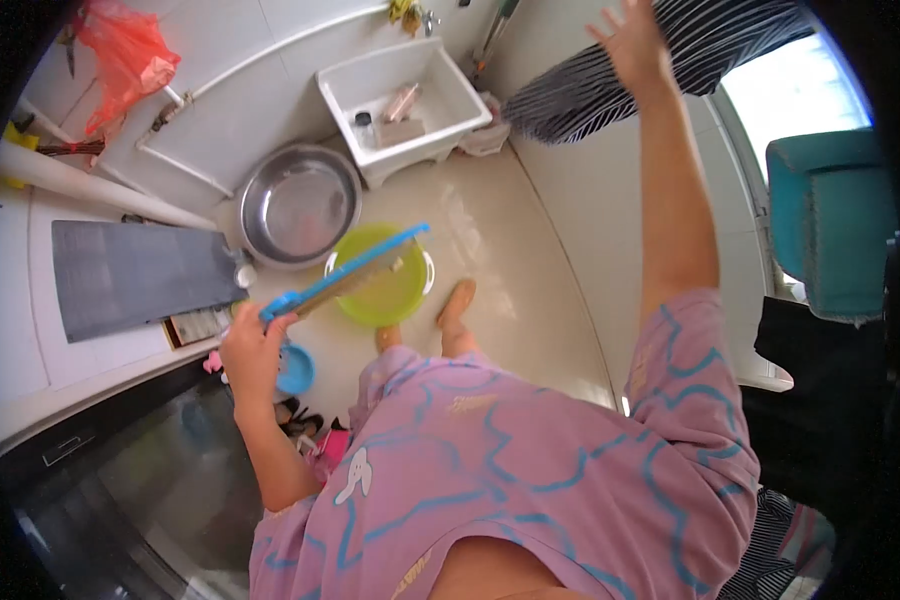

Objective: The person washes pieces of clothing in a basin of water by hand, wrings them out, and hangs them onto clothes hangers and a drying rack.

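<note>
My left hand (253,352) is closed on one end of a long, flat blue-edged object (355,262) with a brownish underside; its exact kind I cannot make out. It slants up to the right, across my view of a lime-green basin (382,300) on the floor. My right hand (632,48) is raised at the upper right with its fingers spread, holding nothing. Beside it hangs a black-and-white striped cloth (580,98); whether they touch I cannot tell.
A steel basin (300,207) leans near the wall by a white sink (455,120) with items in it. A small blue basin (295,370) sits on the floor at left. A grey mat (145,272) covers part of the left counter. A teal cloth (830,225) hangs at right.
</note>
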`<action>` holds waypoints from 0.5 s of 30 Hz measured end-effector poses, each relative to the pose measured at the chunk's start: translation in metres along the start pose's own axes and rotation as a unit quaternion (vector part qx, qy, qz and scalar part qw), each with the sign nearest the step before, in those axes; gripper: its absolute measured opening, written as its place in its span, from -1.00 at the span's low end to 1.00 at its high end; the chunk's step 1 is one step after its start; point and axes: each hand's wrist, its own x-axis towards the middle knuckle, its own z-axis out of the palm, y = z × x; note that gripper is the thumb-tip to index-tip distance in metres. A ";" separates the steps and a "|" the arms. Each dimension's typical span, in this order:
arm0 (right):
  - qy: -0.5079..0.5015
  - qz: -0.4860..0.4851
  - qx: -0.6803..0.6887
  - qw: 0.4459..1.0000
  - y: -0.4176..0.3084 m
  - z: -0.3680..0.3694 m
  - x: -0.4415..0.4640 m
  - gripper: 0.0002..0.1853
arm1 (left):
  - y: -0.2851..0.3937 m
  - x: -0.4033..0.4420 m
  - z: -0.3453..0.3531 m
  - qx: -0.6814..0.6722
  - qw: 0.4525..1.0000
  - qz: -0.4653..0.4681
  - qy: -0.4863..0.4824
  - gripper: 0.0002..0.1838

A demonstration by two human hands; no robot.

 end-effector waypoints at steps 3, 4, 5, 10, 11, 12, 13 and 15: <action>0.046 -0.031 -0.052 0.997 -0.013 -0.019 0.023 -0.07 | 0.013 0.019 0.001 0.019 0.996 -0.086 0.014 -0.65; 0.069 -0.037 -0.064 0.995 -0.019 -0.026 0.026 -0.06 | 0.010 0.024 0.006 0.073 0.995 -0.064 0.032 -0.63; 0.090 -0.045 -0.076 0.992 -0.022 -0.036 0.029 -0.05 | 0.020 0.028 0.009 0.048 0.995 -0.063 0.061 -0.64; 0.078 -0.089 -0.147 0.982 -0.041 -0.085 0.027 -0.14 | 0.058 0.060 0.033 0.031 0.992 -0.060 0.110 -0.70; 0.081 -0.101 -0.173 0.976 -0.048 -0.084 0.020 -0.15 | 0.070 0.067 0.040 0.021 0.991 -0.063 0.118 -0.70; 0.083 -0.108 -0.194 0.972 -0.055 -0.086 0.017 -0.17 | 0.082 0.074 0.047 0.010 0.990 -0.066 0.126 -0.70; 0.084 -0.108 -0.210 0.968 -0.059 -0.095 0.015 -0.18 | 0.093 0.080 0.054 0.017 0.990 -0.063 0.128 -0.69; 0.077 -0.100 -0.217 0.968 -0.053 -0.148 0.040 -0.19 | 0.104 0.093 0.074 -0.030 0.986 -0.077 0.143 -0.70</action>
